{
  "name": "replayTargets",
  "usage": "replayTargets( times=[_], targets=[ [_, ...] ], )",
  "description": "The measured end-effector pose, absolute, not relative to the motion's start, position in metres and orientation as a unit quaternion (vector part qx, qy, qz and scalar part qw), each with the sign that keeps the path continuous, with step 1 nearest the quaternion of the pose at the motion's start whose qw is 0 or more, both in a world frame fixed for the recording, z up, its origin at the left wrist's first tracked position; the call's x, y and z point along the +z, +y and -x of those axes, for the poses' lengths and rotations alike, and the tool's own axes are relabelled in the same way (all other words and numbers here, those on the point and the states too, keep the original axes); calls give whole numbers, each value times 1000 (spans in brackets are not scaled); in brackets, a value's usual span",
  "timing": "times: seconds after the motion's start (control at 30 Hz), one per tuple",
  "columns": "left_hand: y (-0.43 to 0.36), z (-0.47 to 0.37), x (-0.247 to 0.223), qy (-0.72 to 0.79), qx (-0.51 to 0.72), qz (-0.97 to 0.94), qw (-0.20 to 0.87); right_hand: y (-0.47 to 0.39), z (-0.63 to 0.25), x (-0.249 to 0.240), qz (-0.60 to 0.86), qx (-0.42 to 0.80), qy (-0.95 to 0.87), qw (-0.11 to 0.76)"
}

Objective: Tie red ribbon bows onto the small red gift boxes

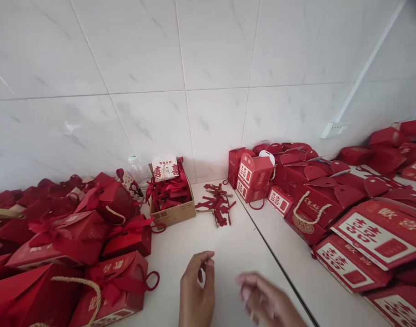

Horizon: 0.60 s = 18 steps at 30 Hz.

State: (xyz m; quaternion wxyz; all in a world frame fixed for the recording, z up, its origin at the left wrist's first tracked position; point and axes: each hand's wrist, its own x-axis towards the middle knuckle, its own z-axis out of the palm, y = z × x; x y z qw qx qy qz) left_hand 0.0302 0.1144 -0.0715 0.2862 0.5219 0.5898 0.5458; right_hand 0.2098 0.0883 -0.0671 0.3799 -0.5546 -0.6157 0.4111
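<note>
Over the white table (170,254), near its front, my left hand (198,286) is raised with its thumb and forefinger curved toward each other. A small gap shows between them, and nothing is in the hand. My right hand (264,297), blurred by motion, is to its right with fingers bent; whether it holds anything cannot be made out. Beyond the hands lies a small pile of red tassel-like ornaments (217,204). Left of the pile stands a cardboard box (177,215) holding red ribbons (170,193) and a printed card (165,169).
Red gift boxes with bows (122,272) crowd the left side. More red boxes with white labels (374,234) are stacked on the right, beyond a dark table seam (279,265). A tiled wall (214,118) with a socket (333,129) stands behind.
</note>
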Motion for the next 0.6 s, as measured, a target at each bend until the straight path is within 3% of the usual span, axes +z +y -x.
replayTargets(
  times=[0.17, 0.33, 0.6],
  targets=[
    [97, -21, -95, 602, 581, -467, 288, 183, -251, 4, 595, 273, -619, 434],
    [98, -16, -99, 579, 612, -454, 291, 273, -256, 50, 656, 118, -616, 419],
    [94, -15, -95, 558, 604, -488, 292, 291, -249, 77, 723, 17, -577, 379]
  ],
)
